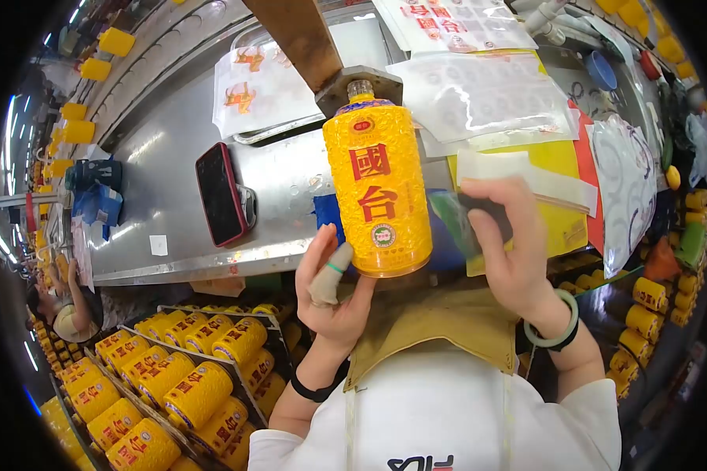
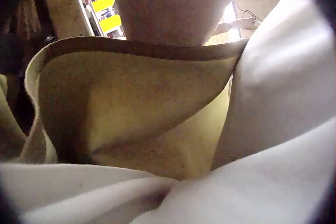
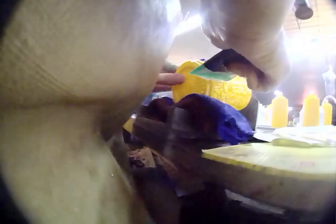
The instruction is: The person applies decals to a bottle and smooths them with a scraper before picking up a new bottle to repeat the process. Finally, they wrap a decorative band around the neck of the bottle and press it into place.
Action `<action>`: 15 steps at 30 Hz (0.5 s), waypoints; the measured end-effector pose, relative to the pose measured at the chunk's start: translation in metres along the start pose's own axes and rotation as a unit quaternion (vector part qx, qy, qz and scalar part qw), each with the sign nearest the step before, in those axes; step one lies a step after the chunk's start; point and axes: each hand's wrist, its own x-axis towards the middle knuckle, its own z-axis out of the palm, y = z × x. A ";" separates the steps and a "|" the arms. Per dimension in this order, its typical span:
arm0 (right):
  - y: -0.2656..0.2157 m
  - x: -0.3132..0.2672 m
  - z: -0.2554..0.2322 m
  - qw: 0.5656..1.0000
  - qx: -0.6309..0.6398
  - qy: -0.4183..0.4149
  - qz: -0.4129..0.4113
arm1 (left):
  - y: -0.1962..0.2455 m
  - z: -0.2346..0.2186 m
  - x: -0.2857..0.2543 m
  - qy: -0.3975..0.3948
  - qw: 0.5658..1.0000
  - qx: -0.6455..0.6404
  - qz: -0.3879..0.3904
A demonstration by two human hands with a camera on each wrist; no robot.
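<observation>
A yellow bottle [image 1: 379,184] with red characters lies with its neck at a metal fitting on a post, its base toward the person. The left hand [image 1: 330,294], one finger wrapped in a beige cover, holds the bottle near its base. To the right of the bottle, the right hand [image 1: 511,243] pinches a dark and green flat piece [image 1: 456,224] between thumb and fingers. In the right wrist view the green piece [image 3: 212,73] overlaps the bottle [image 3: 231,94] from that camera's side; contact cannot be told. The left wrist view shows cloth and no fingers.
A phone [image 1: 221,194] lies left on the metal table [image 1: 153,173]. Printed sheets [image 1: 251,86] lie behind, and clear film sheets [image 1: 487,98] at the back right. A yellow pad [image 1: 558,228] is beyond the right hand. Racks hold several yellow bottles [image 1: 200,392] at lower left.
</observation>
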 end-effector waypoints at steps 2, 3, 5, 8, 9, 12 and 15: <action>-0.008 0.020 -0.003 0.997 0.045 -0.041 -0.047 | 0.001 0.004 0.004 0.004 0.998 -0.041 -0.047; -0.008 0.029 0.000 0.997 0.044 -0.040 -0.050 | 0.001 0.007 0.006 0.008 0.992 -0.079 -0.095; -0.007 0.049 0.006 0.986 0.035 -0.080 -0.141 | 0.005 0.013 0.014 0.016 0.977 -0.130 -0.171; 0.005 0.090 0.012 0.980 -0.048 0.032 -0.192 | -0.005 0.013 0.011 -0.043 0.985 -0.059 -0.155; 0.008 0.100 0.011 0.965 -0.094 0.068 -0.237 | -0.007 0.011 0.013 -0.057 0.982 -0.066 -0.165; -0.002 0.104 0.002 0.937 -0.092 0.007 -0.336 | -0.005 0.009 0.017 -0.055 0.983 -0.067 -0.163; -0.007 0.091 0.004 0.959 -0.039 -0.017 -0.281 | 0.008 0.009 0.028 -0.036 0.985 -0.049 -0.159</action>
